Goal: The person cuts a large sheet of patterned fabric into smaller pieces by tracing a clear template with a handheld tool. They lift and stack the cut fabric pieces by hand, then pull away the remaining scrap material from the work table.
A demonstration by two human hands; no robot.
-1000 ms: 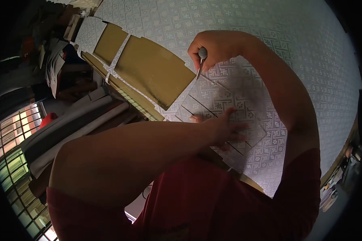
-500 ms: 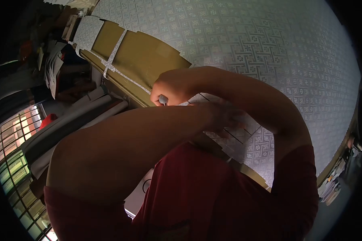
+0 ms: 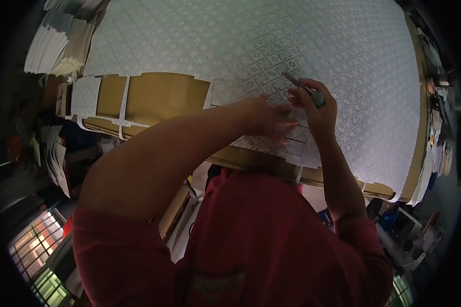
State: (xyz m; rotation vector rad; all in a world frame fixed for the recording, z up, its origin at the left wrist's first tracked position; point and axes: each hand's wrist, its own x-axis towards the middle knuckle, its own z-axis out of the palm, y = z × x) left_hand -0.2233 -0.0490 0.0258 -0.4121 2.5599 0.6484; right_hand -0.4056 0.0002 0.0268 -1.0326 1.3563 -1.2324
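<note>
My right hand (image 3: 317, 107) is closed around a slim tool (image 3: 316, 97) with a rounded grey handle and a narrow dark shaft, like a small knife or screwdriver. Its tip points up and left, over a silvery patterned sheet (image 3: 205, 51). Fingers slightly spread and a little blurred, my left hand (image 3: 271, 120) is over the sheet's near part, left of the right hand. Whether it touches the sheet is hard to tell. Dark straight lines, like cuts, run across the sheet near both hands. Left of them, a gold-brown surface (image 3: 164, 97) shows where the sheet is cut away.
A narrow patterned strip (image 3: 123, 102) crosses the gold-brown area. Stacked papers (image 3: 48, 46) stand at the far left, and more papers (image 3: 438, 158) lie along the right edge. A barred window (image 3: 41, 235) is at lower left.
My right hand has moved right with the tool, away from the gold-brown area, so my arms no longer cross. My left hand stays over the sheet's near part. The view has turned.
</note>
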